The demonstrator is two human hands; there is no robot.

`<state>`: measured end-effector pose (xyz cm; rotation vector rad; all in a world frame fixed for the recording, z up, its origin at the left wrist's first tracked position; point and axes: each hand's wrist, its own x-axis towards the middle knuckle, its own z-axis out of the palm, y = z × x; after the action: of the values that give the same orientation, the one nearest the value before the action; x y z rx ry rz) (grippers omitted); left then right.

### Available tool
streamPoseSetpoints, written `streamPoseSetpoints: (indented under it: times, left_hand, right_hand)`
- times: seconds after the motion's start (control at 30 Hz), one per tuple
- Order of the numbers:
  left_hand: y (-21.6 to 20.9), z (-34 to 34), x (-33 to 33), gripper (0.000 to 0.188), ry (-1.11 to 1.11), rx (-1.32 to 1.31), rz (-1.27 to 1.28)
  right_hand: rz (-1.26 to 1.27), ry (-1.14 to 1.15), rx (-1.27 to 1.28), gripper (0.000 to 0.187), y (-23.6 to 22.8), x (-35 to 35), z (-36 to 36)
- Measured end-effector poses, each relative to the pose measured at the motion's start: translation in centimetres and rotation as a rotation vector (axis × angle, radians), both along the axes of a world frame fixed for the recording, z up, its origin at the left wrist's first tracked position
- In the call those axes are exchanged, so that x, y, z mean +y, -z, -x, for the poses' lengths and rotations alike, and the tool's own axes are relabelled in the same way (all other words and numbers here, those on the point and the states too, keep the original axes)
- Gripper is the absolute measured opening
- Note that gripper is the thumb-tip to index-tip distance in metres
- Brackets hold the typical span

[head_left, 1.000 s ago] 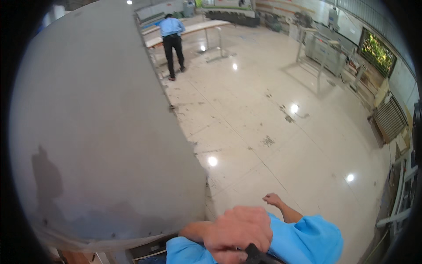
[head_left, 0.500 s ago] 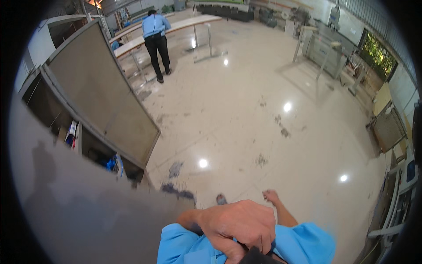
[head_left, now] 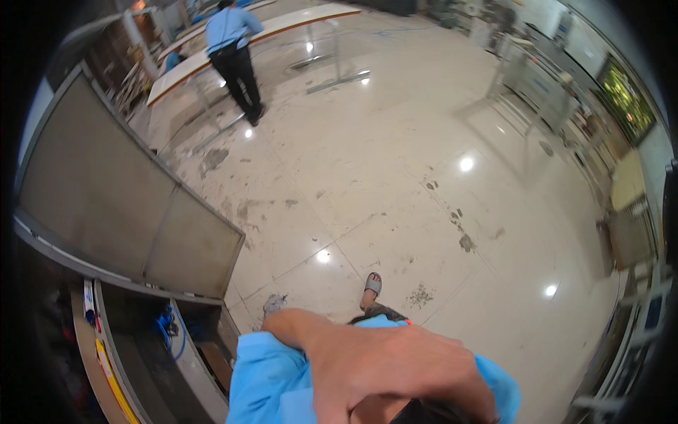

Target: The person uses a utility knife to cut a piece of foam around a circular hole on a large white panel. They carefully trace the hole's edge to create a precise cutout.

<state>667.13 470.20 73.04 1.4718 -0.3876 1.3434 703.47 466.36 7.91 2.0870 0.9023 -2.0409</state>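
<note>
My left hand [head_left: 406, 360] is large at the bottom centre, back of the hand upward, its forearm bending in from the light blue sleeve [head_left: 265, 374] on the left. Its fingers curl down round or against a black thing [head_left: 427, 413] at the lower edge; what that is, I cannot make out. My right hand does not show; a bit of blue sleeve [head_left: 501, 378] appears beyond the left hand. In front of me a sandalled foot [head_left: 373, 284] stands on the tiled floor.
Left, an open cabinet [head_left: 201, 360] holds a coiled blue hose [head_left: 167, 326] and a long yellow item [head_left: 116, 381]; its grey framed door [head_left: 106, 191] swings outward. A person [head_left: 233, 53] in blue leans over a long white table [head_left: 311, 15]. Metal frames [head_left: 533, 81] stand right.
The view has shifted, bringing the cabinet's compartments into sight. My left hand looks larger and nearer. My right hand, earlier hanging at the right, has gone out of sight.
</note>
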Motion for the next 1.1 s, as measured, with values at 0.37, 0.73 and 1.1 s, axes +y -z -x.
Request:
streamPoseSetpoints:
  times: [0.37,0.73,1.1]
  left_hand:
    - [-1.8,14.5,24.3,0.081,-0.455,-0.108,0.121]
    - [15.3,47.5,50.7,0.044,-1.018,0.200,0.890]
    - [46.6,69.7,66.5,0.045,-1.299,0.628,1.649]
  right_hand:
    - [-0.522,-0.247,0.073,0.024,-14.2,52.8,33.3]
    - [-0.417,-0.354,0.109,0.025,-13.6,72.8,53.5]
    - [-0.542,-0.697,0.156,0.025,-9.9,85.5,59.7]
